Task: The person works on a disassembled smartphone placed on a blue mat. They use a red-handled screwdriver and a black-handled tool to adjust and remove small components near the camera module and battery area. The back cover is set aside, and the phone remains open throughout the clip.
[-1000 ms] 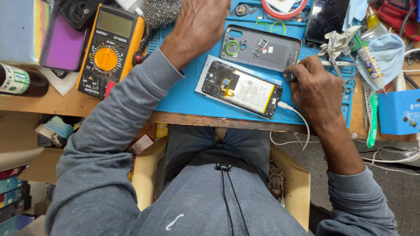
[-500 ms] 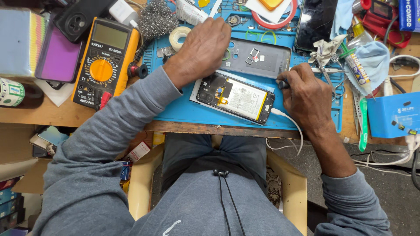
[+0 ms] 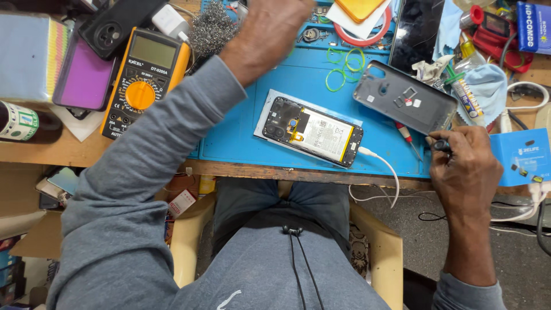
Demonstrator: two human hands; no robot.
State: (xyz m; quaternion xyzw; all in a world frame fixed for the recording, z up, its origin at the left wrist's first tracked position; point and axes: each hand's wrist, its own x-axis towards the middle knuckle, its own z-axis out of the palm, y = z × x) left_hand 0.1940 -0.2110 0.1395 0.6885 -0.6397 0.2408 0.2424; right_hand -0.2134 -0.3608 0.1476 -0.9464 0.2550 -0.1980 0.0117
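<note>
Cluttered wooden bench [image 3: 69, 150], blue mat [image 3: 241, 135]

A yellow-cased multimeter [image 3: 142, 80] with an orange dial is seen at the upper left of the frame, lying tilted on the wooden bench. A purple rectangular case [image 3: 86, 77] is placed just left of it, partly overlapped by a black phone cover [image 3: 115, 26]. A wad of grey steel wool [image 3: 211, 31] is found at the top centre. Green rubber bands [image 3: 343, 66] are scattered on the blue mat [image 3: 241, 135]. A pale blue face mask [image 3: 485, 86] is laid at the upper right.
</note>
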